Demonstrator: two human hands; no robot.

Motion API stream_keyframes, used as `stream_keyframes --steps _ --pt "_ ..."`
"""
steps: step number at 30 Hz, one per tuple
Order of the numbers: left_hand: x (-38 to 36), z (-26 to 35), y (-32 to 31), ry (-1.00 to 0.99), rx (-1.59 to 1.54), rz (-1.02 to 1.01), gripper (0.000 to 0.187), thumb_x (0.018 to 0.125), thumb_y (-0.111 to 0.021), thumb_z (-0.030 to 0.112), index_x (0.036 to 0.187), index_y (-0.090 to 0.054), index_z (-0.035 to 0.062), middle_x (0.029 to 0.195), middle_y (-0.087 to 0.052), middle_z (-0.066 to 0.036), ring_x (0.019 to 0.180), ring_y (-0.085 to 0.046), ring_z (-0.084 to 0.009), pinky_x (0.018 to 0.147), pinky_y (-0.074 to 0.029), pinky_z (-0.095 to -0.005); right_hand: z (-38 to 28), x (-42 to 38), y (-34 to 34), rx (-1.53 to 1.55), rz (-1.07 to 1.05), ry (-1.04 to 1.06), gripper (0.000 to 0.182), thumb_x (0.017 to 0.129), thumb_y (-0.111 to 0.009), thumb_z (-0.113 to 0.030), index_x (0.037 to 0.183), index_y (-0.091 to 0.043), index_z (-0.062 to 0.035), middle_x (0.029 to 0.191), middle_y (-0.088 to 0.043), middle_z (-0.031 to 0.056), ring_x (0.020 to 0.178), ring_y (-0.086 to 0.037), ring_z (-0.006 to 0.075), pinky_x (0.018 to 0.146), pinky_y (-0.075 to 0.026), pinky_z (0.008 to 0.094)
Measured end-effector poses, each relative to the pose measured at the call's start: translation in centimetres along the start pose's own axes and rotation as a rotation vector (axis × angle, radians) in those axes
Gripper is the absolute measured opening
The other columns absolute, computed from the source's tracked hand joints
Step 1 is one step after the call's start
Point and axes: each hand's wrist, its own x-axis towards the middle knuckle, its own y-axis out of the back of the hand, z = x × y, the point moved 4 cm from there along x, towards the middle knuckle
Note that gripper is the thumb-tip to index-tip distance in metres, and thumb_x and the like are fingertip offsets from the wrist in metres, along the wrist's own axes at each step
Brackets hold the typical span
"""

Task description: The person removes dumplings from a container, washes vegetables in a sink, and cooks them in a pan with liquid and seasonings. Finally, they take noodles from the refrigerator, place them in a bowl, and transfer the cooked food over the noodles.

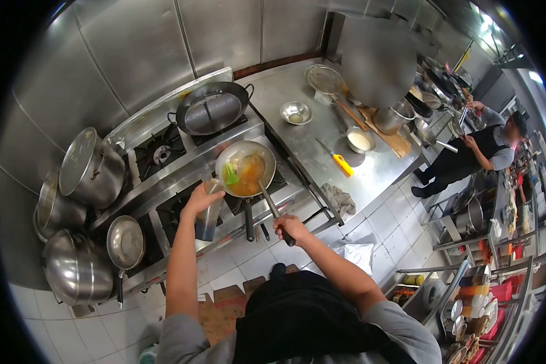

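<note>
On the stove sits a frying pan with orange-brown liquid and a piece of green vegetable in it. My right hand is closed around the dark handle of a long metal utensil, whose far end is in the liquid. My left hand grips a clear bottle with dark contents at its bottom, just left of the pan. The pan's black handle points toward me, with neither hand on it.
A large black pan stands on a back burner. Pots and a smaller pan are at left. The steel counter holds bowls and a yellow-handled knife. Another person stands at right.
</note>
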Motion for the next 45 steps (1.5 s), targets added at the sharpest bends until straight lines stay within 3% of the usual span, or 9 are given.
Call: stream_keyframes --steps 4,8,11,15,22,30,33,36,45 --pt "-0.7 1.0 -0.6 0.014 0.088 -0.113 0.051 0.075 -0.076 0.043 0.112 -0.068 0.0086 0.104 -0.071 -0.012 0.099 -0.067 -0.0265 0.089 -0.05 -0.0363 -2.9 -0.8 -0.8 0.267 -0.037 -0.103 0.012 0.089 -0.053 -0.007 0.082 -0.056 0.002 0.062 -0.055 0.0088 0.048 -0.053 0.0172 0.044 -0.046 0.0319" --pt "-0.1 0.6 -2.3 0.093 0.096 -0.247 0.064 0.072 -0.078 0.049 0.117 -0.067 0.0043 0.111 -0.07 -0.016 0.105 -0.066 -0.0289 0.092 -0.049 -0.0376 -4.9 -1.8 0.0 -0.21 0.017 0.064 0.017 0.086 -0.058 -0.011 0.082 -0.058 0.0048 0.065 -0.059 0.0135 0.05 -0.058 0.0195 0.043 -0.049 0.0352" --pt "5.3 -7.7 -5.5 0.105 0.174 -0.176 0.088 0.065 -0.081 0.055 0.121 -0.059 -0.0093 0.12 -0.064 -0.026 0.112 -0.063 -0.0344 0.097 -0.047 -0.0386 -4.1 0.0 2.3 -1.136 0.101 0.483 0.029 0.083 -0.063 -0.02 0.091 -0.059 0.0074 0.082 -0.066 0.0298 0.081 -0.068 0.0418 0.072 -0.054 0.0485" --pt "5.7 -7.1 -6.2 0.153 0.22 -0.211 0.103 0.059 -0.083 0.059 0.12 -0.053 -0.0199 0.125 -0.058 -0.033 0.118 -0.06 -0.038 0.1 -0.045 -0.0393 -7.4 -4.3 1.9 -1.109 0.279 0.454 0.031 0.084 -0.063 -0.02 0.1 -0.058 0.0064 0.084 -0.065 0.0305 0.088 -0.063 0.0477 0.081 -0.051 0.0517" --pt "-0.7 0.2 -3.9 0.227 -0.03 -0.247 0.067 0.075 -0.081 0.04 0.124 -0.06 0.0008 0.114 -0.067 -0.015 0.099 -0.065 -0.0257 0.087 -0.049 -0.0353 -8.9 -8.3 2.6 -1.028 0.325 0.601 0.037 0.086 -0.058 -0.014 0.117 -0.051 0.0051 0.087 -0.065 0.0288 0.085 -0.063 0.0461 0.075 -0.05 0.0532" --pt "-6.7 4.0 -1.6 -0.256 -0.276 0.351 0.049 0.088 -0.073 0.029 0.124 -0.054 0.0009 0.115 -0.062 -0.01 0.105 -0.059 -0.0211 0.093 -0.046 -0.0349 -1.4 -6.9 3.9 -0.9 0.378 0.721 0.052 0.087 -0.055 -0.008 0.136 -0.04 0.0026 0.103 -0.061 0.0282 0.086 -0.061 0.0455 0.074 -0.05 0.051" --pt "-8.7 7.6 -2.7 -0.336 -0.128 0.395 0.047 0.091 -0.069 0.022 0.129 -0.051 0.0009 0.124 -0.057 -0.011 0.112 -0.056 -0.0228 0.099 -0.044 -0.0353 2.6 -3.1 5.8 -0.921 0.211 0.693 0.037 0.084 -0.054 -0.009 0.12 -0.055 0.0007 0.084 -0.066 0.0236 0.077 -0.063 0.043 0.068 -0.051 0.0489" --pt "-5.5 7.5 -5.3 -0.461 -0.338 0.305 0.058 0.088 -0.073 0.021 0.134 -0.045 -0.001 0.125 -0.056 -0.017 0.111 -0.057 -0.0272 0.095 -0.048 -0.0416 0.9 -8.8 7.3 -0.01 -0.117 0.407 0.022 0.092 -0.059 -0.019 0.077 -0.057 -0.0022 0.062 -0.056 0.0055 0.055 -0.057 0.0127 0.048 -0.046 0.0311" --pt "-15.6 37.2 -28.2 -0.837 -0.562 -0.546 0.063 0.084 -0.07 0.008 0.138 -0.038 0.0058 0.129 -0.055 -0.016 0.119 -0.055 -0.0274 0.105 -0.042 -0.0422 12.4 -29.9 21.6 0.618 -0.264 0.291 0.029 0.098 -0.051 -0.018 0.123 -0.055 -0.0035 0.07 -0.047 -0.0012 0.049 -0.041 0.0051 0.04 -0.035 0.0218"
